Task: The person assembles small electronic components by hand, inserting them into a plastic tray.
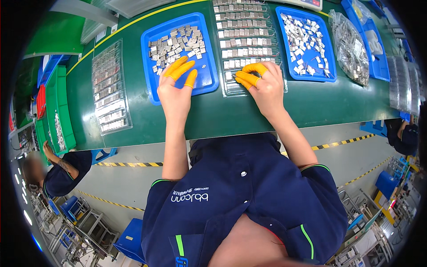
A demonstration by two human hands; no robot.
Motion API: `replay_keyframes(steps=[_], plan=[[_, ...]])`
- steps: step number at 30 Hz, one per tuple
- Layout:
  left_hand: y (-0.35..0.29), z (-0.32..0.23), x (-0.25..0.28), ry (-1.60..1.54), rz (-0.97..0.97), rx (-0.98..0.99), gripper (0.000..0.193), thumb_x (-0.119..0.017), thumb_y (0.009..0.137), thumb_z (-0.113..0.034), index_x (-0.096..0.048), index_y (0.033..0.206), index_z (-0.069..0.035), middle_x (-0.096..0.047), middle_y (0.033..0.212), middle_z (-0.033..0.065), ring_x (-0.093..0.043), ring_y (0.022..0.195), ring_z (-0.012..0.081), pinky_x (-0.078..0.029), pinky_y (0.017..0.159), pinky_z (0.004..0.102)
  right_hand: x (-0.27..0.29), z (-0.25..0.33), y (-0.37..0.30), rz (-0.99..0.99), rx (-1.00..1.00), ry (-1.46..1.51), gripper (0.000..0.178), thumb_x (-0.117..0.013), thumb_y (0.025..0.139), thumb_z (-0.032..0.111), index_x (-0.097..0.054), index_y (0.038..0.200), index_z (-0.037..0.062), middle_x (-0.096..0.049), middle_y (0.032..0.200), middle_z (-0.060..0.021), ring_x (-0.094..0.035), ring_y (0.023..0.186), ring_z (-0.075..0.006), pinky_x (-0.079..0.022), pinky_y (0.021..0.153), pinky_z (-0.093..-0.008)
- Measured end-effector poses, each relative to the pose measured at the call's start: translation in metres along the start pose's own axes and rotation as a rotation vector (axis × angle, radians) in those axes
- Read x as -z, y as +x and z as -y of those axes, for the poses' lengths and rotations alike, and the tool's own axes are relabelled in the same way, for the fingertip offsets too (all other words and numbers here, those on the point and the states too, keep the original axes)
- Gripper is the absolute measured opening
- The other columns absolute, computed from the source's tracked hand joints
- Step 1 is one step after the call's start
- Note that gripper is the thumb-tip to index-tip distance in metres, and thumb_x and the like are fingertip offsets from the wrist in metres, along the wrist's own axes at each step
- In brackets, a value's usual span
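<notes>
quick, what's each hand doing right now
left hand: open, fingers spread over the blue tray, holding nothing.
right hand: curled on the clear tray; grip cannot be told.

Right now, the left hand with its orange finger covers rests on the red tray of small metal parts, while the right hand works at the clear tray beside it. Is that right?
Not quite: the tray under the left hand is blue, not red. The head view shows the blue tray holding small metal parts, orange finger covers over it. The right hand is at the clear tray beside it, as stated.
</notes>
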State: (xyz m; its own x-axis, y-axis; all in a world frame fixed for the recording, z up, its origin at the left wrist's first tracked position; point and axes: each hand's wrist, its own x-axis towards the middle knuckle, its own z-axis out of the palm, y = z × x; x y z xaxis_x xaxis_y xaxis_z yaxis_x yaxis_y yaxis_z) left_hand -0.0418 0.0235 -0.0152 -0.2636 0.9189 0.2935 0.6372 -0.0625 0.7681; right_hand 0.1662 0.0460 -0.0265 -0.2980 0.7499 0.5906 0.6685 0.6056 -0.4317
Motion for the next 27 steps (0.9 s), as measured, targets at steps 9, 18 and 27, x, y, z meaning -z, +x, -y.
replay_keyframes(steps=[9,18,27], plan=[[0.032,0.008,-0.003,0.415,0.103,0.035,0.031,-0.075,0.064,-0.022,-0.068,0.09,-0.007,-0.062,0.09,0.0145,-0.053,0.092,0.0298,-0.04,0.087,0.0361,-0.004,0.0,-0.004,0.079,0.017,-0.04,0.016,-0.073,0.058,0.009,-0.068,0.072,0.0037,-0.06,0.083,-0.0025,-0.053,0.085,-0.0214,-0.042,0.075,-0.0345],[0.042,0.004,-0.014,0.575,0.118,-0.063,0.029,-0.075,0.063,-0.024,-0.068,0.082,-0.003,-0.061,0.083,0.0145,-0.054,0.084,0.0277,-0.042,0.078,0.0376,0.016,-0.006,0.002,0.197,-0.019,0.133,0.021,-0.07,0.065,0.008,-0.068,0.085,0.0092,-0.061,0.088,-0.0038,-0.053,0.086,-0.0221,-0.042,0.076,-0.0327],[0.035,0.009,-0.021,0.549,0.091,-0.171,0.025,-0.072,0.067,-0.018,-0.065,0.082,0.0,-0.06,0.084,0.0152,-0.054,0.086,0.0284,-0.043,0.079,0.0368,0.074,-0.099,-0.004,0.079,-0.505,-0.432,0.037,-0.068,0.073,0.013,-0.059,0.107,0.0022,-0.058,0.102,-0.0171,-0.053,0.091,-0.0298,-0.043,0.08,-0.0355]])
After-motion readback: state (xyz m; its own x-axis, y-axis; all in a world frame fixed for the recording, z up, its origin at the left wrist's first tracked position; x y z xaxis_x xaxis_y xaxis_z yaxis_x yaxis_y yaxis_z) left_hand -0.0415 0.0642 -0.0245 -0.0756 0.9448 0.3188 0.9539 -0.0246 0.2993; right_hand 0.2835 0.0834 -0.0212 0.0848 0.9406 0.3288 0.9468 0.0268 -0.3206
